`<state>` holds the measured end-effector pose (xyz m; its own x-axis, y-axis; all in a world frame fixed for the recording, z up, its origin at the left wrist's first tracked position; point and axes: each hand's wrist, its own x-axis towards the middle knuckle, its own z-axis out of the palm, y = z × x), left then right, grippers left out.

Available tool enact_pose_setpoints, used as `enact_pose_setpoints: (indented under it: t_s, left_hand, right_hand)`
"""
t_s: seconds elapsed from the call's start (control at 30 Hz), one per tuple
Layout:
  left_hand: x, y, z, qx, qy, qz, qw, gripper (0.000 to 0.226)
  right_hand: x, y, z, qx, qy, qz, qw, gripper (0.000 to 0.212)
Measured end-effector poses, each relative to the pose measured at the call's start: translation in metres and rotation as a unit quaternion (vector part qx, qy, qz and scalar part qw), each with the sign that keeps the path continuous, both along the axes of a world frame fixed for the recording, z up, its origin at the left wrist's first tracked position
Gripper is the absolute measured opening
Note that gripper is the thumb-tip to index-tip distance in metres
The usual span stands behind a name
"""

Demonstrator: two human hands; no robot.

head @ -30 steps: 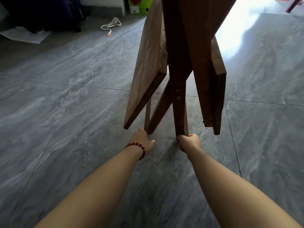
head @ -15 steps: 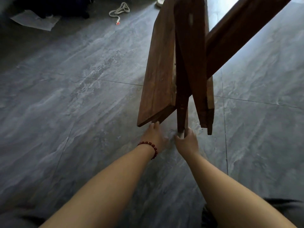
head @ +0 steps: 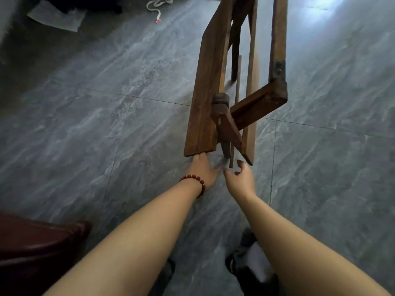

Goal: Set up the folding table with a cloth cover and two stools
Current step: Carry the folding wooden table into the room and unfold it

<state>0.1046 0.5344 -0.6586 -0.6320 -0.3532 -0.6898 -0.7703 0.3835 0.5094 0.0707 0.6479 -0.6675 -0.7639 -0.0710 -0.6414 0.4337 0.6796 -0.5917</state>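
Note:
The folded wooden table [head: 205, 99] stands upright on the grey tile floor, its flat top panel on the left and its legs and crossbars [head: 256, 105] splayed to the right. My left hand [head: 203, 171], a red bead bracelet on its wrist, reaches to the panel's lower edge and its fingertips touch that edge. My right hand [head: 241, 178] hovers just below the nearest leg end with fingers loosely curled and holds nothing. No cloth or stools are in view.
A dark red piece of furniture [head: 32, 242] sits at the lower left. White paper [head: 55, 20] and a white cord [head: 158, 5] lie on the floor far back left. My feet in dark sandals [head: 250, 268] stand below my arms.
My right hand has let go of the table leg it gripped. The table has turned, and its legs have swung out to the right. My left hand moved up to the panel's edge.

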Motion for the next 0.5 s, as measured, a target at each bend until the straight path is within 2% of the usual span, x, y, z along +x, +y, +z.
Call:
enact_pose_setpoints:
  t_s: [0.17,0.37,0.43,0.5]
  left_hand:
    - [-0.005,-0.004,0.042,0.006,-0.015,0.045,0.999,0.061]
    - [-0.011,-0.008,0.070,0.081,-0.025,0.144,0.986,0.049]
    - [-0.016,-0.008,0.077,0.108,-0.014,0.203,0.973,0.043]
    - [-0.021,-0.007,0.078,0.162,-0.013,0.295,0.942,0.032]
  right_hand:
    - [-0.006,0.002,0.044,0.004,-0.026,-0.030,0.999,0.060]
    - [-0.021,0.000,0.076,-0.033,-0.086,-0.070,0.993,0.055]
    - [-0.025,0.001,0.080,-0.045,-0.100,-0.096,0.989,0.053]
    - [-0.029,0.003,0.082,-0.065,-0.128,-0.132,0.981,0.049]
